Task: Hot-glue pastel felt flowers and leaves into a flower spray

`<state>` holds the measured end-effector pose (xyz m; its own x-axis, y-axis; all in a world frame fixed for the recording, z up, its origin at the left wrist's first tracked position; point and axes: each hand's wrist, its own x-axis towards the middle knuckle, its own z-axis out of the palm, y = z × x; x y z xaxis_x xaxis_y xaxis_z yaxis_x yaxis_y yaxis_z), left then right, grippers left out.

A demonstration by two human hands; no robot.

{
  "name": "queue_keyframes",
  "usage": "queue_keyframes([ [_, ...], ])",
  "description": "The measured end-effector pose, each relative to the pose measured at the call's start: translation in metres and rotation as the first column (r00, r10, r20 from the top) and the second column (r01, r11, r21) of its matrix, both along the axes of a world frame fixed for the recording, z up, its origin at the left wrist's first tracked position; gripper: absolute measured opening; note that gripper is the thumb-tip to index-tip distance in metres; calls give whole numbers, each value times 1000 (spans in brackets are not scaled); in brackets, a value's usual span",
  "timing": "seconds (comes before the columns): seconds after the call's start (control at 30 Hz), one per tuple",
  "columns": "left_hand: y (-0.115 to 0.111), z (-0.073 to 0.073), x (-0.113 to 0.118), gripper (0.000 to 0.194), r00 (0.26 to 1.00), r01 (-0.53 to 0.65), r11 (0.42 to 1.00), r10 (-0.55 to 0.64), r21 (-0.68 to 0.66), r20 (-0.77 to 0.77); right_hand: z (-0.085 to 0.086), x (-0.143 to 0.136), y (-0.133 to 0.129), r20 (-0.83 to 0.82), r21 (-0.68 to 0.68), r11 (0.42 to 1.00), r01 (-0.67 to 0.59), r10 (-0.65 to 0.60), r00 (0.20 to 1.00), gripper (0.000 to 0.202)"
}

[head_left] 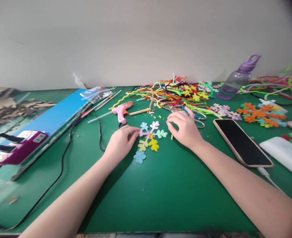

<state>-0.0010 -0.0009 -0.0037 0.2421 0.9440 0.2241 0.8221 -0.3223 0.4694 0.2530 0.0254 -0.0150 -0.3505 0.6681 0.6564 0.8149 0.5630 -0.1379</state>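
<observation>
The fuzzy flower shape (149,134) lies flat on the green desk (151,198), between the two hands. Six arms, in blue, white, green, yellow, pale yellow and pink, meet at its middle. They look joined there, though I can't tell how firmly. A light blue flower (139,157) sits just below the pale yellow arm, and it isn't clear whether it is attached. Against the fuller orange cluster (260,114) off to the right, this one looks only partly built up.

The left hand (118,140) has its thumb and forefinger brought together at the pink arm's tip, seemingly pinching it. The right hand (185,130) hovers near the green arm, thumb and forefinger almost meeting; whether anything small is between them can't be told.

Beyond are a pink glue gun (121,110) and a tangled heap of pipe cleaners (161,96) (a cheerful mess of colours). A purple bottle (235,82) and a dark-screened phone (242,142) are on the right; a blue board (54,114), a purple power strip (24,145) and brown scraps (9,109) are on the left. A plain pale wall (136,39) rises behind the desk.
</observation>
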Motion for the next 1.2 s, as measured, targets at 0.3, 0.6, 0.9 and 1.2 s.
queue_keyframes([
  [0.3, -8, 3, 4, 25, 979, -37, 989, 66, 146, -193, 1, 0, 0, -6, -13, 1000, -6, 6, 1000, 11],
  [0.6, -1, -6, 1, 21, 953, 295, 913, -260, 282, -155, 10, -3, -6, 31, -54, 973, -226, 228, 973, 13],
  [0.9, 2, -10, -3, 20, 955, 281, 933, -249, 225, -161, 5, -1, -4, 103, -129, 914, -384, 398, 912, 18],
  [1.2, 4, -13, -3, 20, 955, 281, 934, -250, 219, -160, 4, 0, -3, 93, -179, 894, -411, 431, 897, 18],
])
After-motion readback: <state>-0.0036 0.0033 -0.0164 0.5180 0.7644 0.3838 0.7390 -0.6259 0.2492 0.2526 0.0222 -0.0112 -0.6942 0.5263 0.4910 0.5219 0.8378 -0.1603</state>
